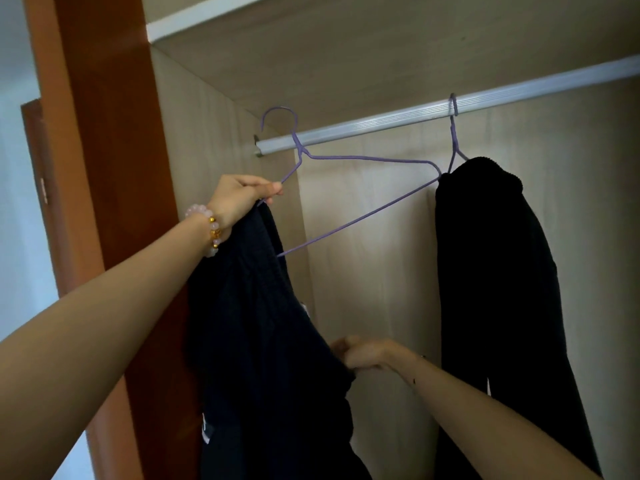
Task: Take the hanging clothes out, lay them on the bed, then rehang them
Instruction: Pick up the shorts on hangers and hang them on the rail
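Observation:
My left hand (242,197) pinches the left shoulder of a purple wire hanger (363,157), tilted, its hook off the rail and up in front of it. A dark navy garment (263,341) hangs from that same corner, bunched at the hanger's left end. My right hand (363,353) grips the garment's edge lower down. A second purple hanger (454,133) hooks over the metal rail (415,114) and carries a black garment (495,289) that hangs straight down.
The wardrobe's orange-brown side frame (114,150) stands at the left, with a shelf (311,46) close above the rail. Pale wooden back panels (374,254) lie behind the clothes. The rail is bare between the two hangers and to the right of the black garment.

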